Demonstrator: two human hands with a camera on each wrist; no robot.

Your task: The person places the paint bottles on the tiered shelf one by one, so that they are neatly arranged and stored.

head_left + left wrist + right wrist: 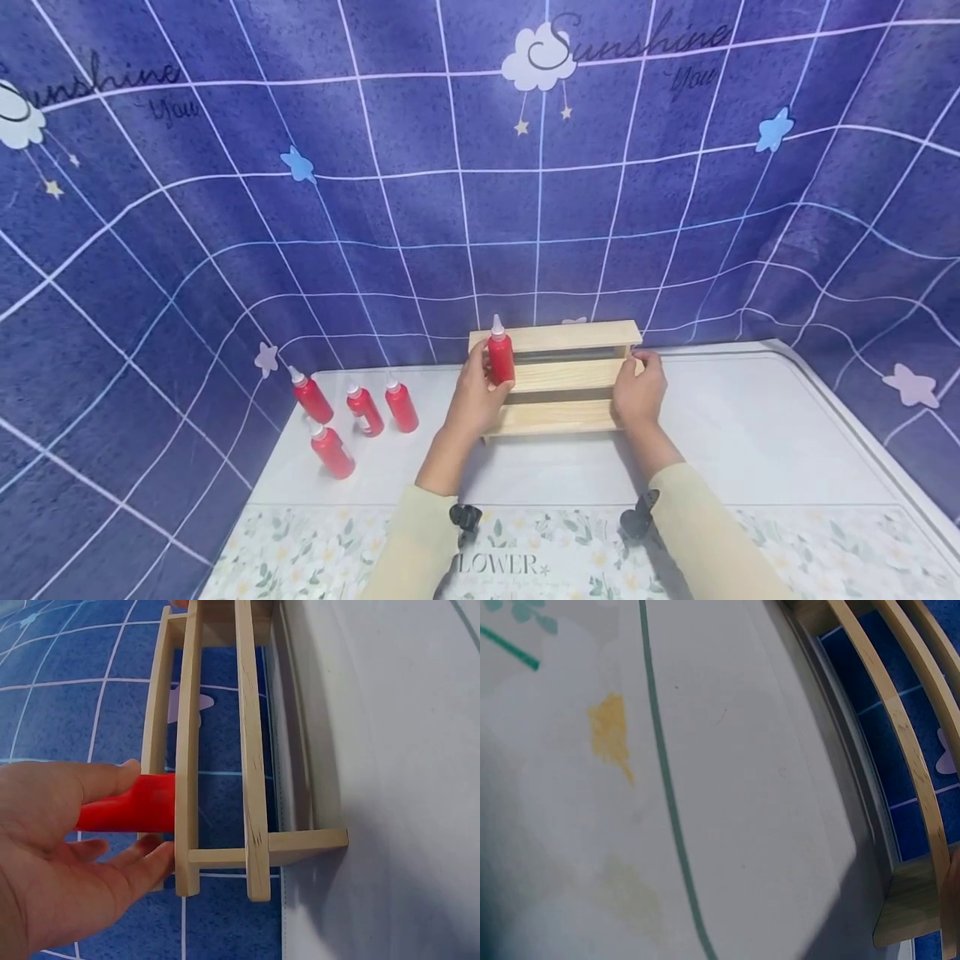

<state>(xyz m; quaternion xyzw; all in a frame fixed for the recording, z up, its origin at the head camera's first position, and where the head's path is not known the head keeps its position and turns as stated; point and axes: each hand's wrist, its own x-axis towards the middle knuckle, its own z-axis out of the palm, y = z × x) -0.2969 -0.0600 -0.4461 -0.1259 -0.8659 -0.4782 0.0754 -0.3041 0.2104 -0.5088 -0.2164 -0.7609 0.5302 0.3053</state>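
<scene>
A red squeeze bottle (501, 358) with a white pointed nozzle is upright in my left hand (477, 396), at the left end of a three-tier wooden rack (566, 373). In the left wrist view, thumb and fingers of the left hand (82, 847) lie on either side of the bottle (142, 804), whose base meets the middle plank (187, 750). My right hand (640, 390) grips the rack's right end with curled fingers. The right wrist view shows the rack's planks (900, 727), with the right hand barely at its edge.
Several more red bottles (365, 411) with white nozzles stand on the white tabletop (720, 417) left of the rack. A floral mat print (555, 542) covers the front. Behind hangs a blue gridded curtain (420, 208), close to the rack's back.
</scene>
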